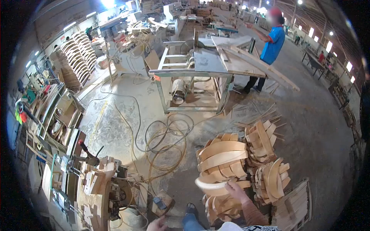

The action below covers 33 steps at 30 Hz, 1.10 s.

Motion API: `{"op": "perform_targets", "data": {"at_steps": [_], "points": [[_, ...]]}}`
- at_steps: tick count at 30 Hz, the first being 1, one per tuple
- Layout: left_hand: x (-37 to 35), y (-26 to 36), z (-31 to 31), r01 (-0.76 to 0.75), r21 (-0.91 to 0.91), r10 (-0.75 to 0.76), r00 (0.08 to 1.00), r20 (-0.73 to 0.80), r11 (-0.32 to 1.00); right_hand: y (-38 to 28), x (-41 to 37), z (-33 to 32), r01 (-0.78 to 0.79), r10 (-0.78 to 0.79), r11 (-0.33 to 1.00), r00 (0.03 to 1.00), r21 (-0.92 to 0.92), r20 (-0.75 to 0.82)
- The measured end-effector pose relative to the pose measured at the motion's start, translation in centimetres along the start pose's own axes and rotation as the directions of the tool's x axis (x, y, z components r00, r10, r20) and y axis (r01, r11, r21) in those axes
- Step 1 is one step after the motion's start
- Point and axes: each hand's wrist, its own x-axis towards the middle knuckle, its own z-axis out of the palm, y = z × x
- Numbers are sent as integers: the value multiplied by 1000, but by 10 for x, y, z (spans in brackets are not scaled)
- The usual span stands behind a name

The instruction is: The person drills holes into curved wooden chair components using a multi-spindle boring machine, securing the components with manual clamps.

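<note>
My right hand [236,191] grips the right end of a curved wooden piece [211,187], pale and smooth on its outer face. That piece lies over a stack of similar curved pieces [223,208] on the floor. Just behind it stands another stack of curved pieces [222,154]. At the bottom edge, my left hand [157,224] shows only in part, its fingers loosely apart and nothing visible in them. It is nearest to a small wooden block [163,203] with a dark switch box on it.
A clamping machine with a wooden jig [92,192] stands at lower left. Coiled hoses [165,134] lie across the floor. Ahead is a table saw [208,59], with a person in a blue shirt [273,46] beside it. More curved stacks [271,179] and a slatted stack [295,204] sit right.
</note>
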Motion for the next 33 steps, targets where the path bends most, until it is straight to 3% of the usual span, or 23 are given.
{"op": "perform_targets", "data": {"at_steps": [2,3,4,6,7,9,10,11,13,15,16,17,19,20,21,23,24,25,27,29,31,33], "points": [[30,72,-22,-97,-9,96,991,-91,995,-28,-16,-1,417,-404,903,905,99,-134],[-15,128,-59,-193,1,191,965,-180,981,-75,-84,15,430,-418,899,899,84,-131],[-15,148,-70,-193,-8,188,963,-191,981,-101,-107,19,360,-351,921,933,150,-83],[-22,171,-88,-360,170,392,892,-227,917,-109,-126,29,236,-253,915,968,328,8],[-32,185,-101,-423,-155,377,889,-259,893,-111,-130,35,236,-255,918,967,318,21],[-53,192,-128,-302,-110,308,950,50,947,-131,-137,49,340,-279,730,940,594,-195],[-66,183,-118,-481,162,501,857,-123,862,-150,-142,45,322,-308,698,941,640,-137],[-73,173,-110,-575,132,590,787,-180,807,-178,-148,43,288,-337,672,939,682,-64],[-112,193,-125,-516,-119,496,853,-160,849,-222,-176,74,337,-372,380,908,861,-192],[-123,178,-124,-656,25,629,711,-316,754,-270,-226,115,475,-485,376,833,796,-268],[-135,178,-133,-706,109,694,638,-333,700,-274,-226,130,475,-510,306,814,825,-280],[-147,175,-146,-741,193,753,566,-335,643,-277,-225,142,468,-522,236,800,851,-295],[-181,167,-166,-716,331,785,515,-344,615,-294,-243,171,314,-612,58,761,948,-215],[-202,157,-175,-699,381,792,485,-370,605,-299,-247,177,25,-794,59,608,998,31],[-221,149,-182,-688,426,805,447,-389,588,-307,-255,187,-11,-785,92,615,996,79],[-264,130,-195,-641,479,798,437,-415,600,-323,-271,211,270,-807,39,576,962,-129],[-283,120,-201,-628,508,804,398,-442,590,-337,-276,218,253,-858,70,509,965,-71],[-301,110,-206,-616,537,812,356,-463,577,-349,-280,228,249,-857,88,513,965,-55],[-329,75,-209,-582,462,739,449,-503,669,-384,-282,261,106,-943,271,229,957,242],[-349,32,-208,-402,460,611,510,-605,792,-414,-277,299,104,-935,323,187,941,301],[-362,-10,-203,-159,453,455,578,-678,877,-448,-265,338,144,-827,548,-53,824,560],[-376,-37,-198,-123,412,406,562,-721,903,-465,-266,387,106,-804,592,14,799,594]]}}
